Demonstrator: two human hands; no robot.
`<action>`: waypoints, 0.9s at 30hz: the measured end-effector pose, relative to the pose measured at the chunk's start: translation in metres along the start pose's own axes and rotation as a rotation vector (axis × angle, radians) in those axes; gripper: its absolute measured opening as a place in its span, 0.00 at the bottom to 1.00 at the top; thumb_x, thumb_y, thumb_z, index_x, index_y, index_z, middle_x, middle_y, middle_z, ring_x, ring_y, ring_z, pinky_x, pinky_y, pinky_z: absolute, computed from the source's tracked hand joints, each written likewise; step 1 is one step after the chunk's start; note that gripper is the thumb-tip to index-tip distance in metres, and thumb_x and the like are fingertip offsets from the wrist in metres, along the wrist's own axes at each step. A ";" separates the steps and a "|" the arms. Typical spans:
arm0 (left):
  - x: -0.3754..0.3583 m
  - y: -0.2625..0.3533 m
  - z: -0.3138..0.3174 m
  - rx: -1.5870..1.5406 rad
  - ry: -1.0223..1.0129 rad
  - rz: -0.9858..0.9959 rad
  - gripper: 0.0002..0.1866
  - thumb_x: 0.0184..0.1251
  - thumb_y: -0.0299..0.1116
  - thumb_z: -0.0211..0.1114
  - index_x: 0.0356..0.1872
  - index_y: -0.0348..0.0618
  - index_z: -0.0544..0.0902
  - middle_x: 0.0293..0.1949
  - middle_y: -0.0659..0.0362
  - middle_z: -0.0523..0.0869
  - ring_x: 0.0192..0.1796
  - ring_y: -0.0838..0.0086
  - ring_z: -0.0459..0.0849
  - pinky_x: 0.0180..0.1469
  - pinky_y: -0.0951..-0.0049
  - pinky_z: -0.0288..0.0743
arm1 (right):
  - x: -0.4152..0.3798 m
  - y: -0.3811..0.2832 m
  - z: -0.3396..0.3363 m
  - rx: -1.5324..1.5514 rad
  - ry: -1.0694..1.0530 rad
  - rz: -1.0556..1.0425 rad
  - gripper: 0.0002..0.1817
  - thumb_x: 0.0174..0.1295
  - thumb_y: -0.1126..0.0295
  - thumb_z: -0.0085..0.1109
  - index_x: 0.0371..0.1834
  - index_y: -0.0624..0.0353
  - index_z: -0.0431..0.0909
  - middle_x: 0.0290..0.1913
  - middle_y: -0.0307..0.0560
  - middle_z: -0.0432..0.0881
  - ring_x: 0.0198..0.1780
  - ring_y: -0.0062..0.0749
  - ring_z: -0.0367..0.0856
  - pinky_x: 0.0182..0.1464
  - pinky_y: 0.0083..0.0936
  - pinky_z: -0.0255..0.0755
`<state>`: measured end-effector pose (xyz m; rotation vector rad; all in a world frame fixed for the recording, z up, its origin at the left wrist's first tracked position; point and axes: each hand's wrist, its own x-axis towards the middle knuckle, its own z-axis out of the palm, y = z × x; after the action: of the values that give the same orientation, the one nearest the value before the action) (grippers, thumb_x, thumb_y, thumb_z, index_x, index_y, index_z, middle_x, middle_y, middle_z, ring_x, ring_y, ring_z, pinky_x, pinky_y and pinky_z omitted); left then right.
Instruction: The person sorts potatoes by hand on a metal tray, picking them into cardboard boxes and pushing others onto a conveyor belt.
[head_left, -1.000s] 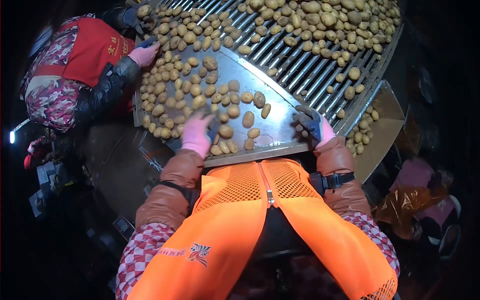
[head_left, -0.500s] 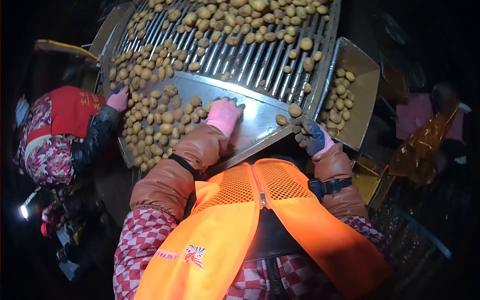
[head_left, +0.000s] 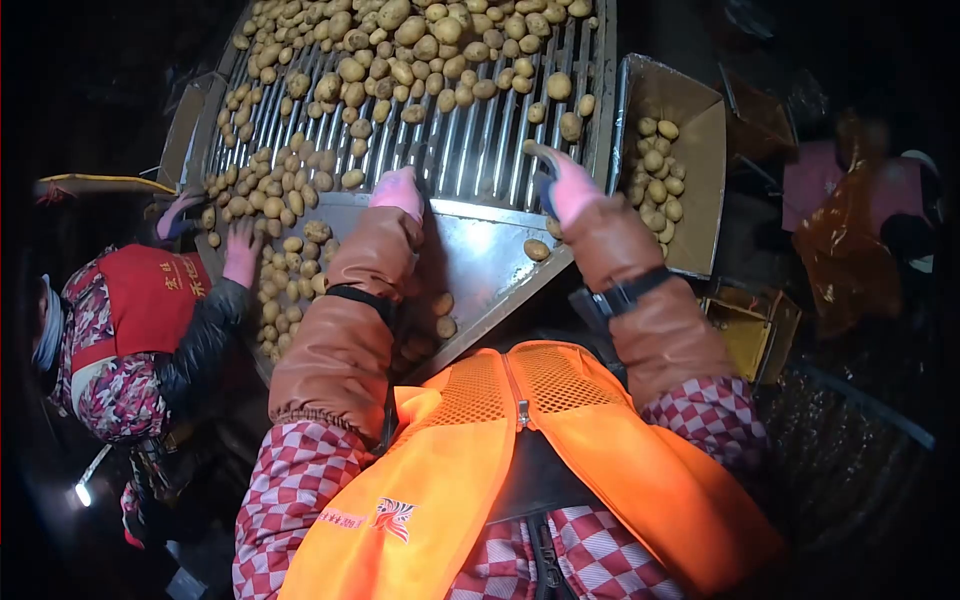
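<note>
My left hand [head_left: 400,192], in a pink glove with dark fingers, reaches over the lower edge of the metal rollers [head_left: 480,160]. Its partly visible fingers point forward, with no potato seen in them. Farther right, my right hand [head_left: 566,188] is over the rollers' right side, fingers and thumb apart. Several potatoes [head_left: 410,60] cover the upper rollers. Below my right hand, one potato [head_left: 537,249] lies on the smooth metal plate [head_left: 470,250]. Two more potatoes [head_left: 444,314] rest beside my left forearm. Others [head_left: 285,265] spread over the plate's left side.
A cardboard box [head_left: 705,150] of potatoes stands against the right side. At the left, a co-worker in a red vest [head_left: 150,300] has gloved hands [head_left: 240,252] among the potatoes. A yellow crate [head_left: 742,330] sits at lower right; another person [head_left: 860,190] is beyond.
Both my hands have moved forward from the plate to the rollers, the left also shifting left. Fewer potatoes lie on the plate near my left arm. The camera view has shifted.
</note>
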<state>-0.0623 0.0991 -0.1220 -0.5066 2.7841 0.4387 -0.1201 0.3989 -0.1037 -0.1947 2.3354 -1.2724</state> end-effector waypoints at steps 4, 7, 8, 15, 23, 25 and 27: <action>-0.015 0.034 -0.030 0.157 -0.096 -0.071 0.14 0.71 0.29 0.59 0.53 0.44 0.85 0.56 0.44 0.85 0.61 0.48 0.83 0.63 0.55 0.78 | 0.062 -0.017 0.029 -0.465 0.171 -0.018 0.29 0.64 0.80 0.48 0.66 0.40 0.79 0.70 0.56 0.72 0.65 0.56 0.79 0.67 0.40 0.73; -0.005 0.020 -0.014 0.098 -0.103 -0.052 0.14 0.70 0.32 0.60 0.54 0.47 0.86 0.58 0.45 0.85 0.62 0.50 0.83 0.63 0.55 0.78 | 0.055 -0.019 0.040 -0.525 0.073 0.053 0.20 0.65 0.75 0.54 0.59 0.43 0.83 0.57 0.59 0.78 0.56 0.58 0.83 0.61 0.43 0.77; 0.001 0.012 -0.009 0.049 -0.099 -0.061 0.15 0.70 0.34 0.60 0.55 0.48 0.86 0.59 0.45 0.85 0.62 0.50 0.83 0.64 0.55 0.77 | 0.050 -0.016 0.035 -0.326 -0.006 0.132 0.16 0.68 0.72 0.57 0.57 0.46 0.83 0.53 0.57 0.81 0.53 0.53 0.85 0.55 0.40 0.81; -0.072 0.080 -0.070 -0.305 0.082 -0.068 0.17 0.73 0.45 0.60 0.50 0.48 0.89 0.51 0.43 0.88 0.55 0.46 0.86 0.60 0.55 0.78 | -0.055 -0.014 0.024 1.557 -0.235 0.424 0.19 0.70 0.72 0.63 0.63 0.61 0.75 0.52 0.46 0.83 0.51 0.39 0.84 0.50 0.32 0.83; -0.148 0.180 -0.087 -0.580 -0.112 0.163 0.25 0.75 0.46 0.64 0.67 0.45 0.78 0.55 0.40 0.85 0.56 0.48 0.86 0.57 0.58 0.79 | -0.060 0.033 0.030 1.191 -0.352 0.104 0.18 0.76 0.59 0.51 0.61 0.56 0.76 0.49 0.45 0.83 0.44 0.26 0.79 0.44 0.24 0.74; -0.128 0.126 -0.034 -0.774 0.098 0.260 0.18 0.77 0.34 0.63 0.64 0.44 0.82 0.53 0.55 0.89 0.49 0.74 0.86 0.53 0.76 0.79 | -0.073 0.062 0.028 1.765 -0.409 0.258 0.19 0.74 0.60 0.53 0.63 0.56 0.76 0.46 0.43 0.82 0.35 0.24 0.79 0.34 0.20 0.73; -0.133 0.096 -0.043 -0.795 0.075 0.064 0.20 0.77 0.31 0.60 0.67 0.44 0.80 0.50 0.57 0.89 0.43 0.77 0.84 0.48 0.78 0.78 | -0.121 0.018 -0.025 1.171 -0.174 0.298 0.18 0.72 0.61 0.52 0.58 0.58 0.76 0.36 0.38 0.77 0.22 0.21 0.68 0.23 0.19 0.65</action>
<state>0.0121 0.2094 -0.0170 -0.5907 2.6014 1.5834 -0.0239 0.4688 -0.0665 0.3921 1.1130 -2.0800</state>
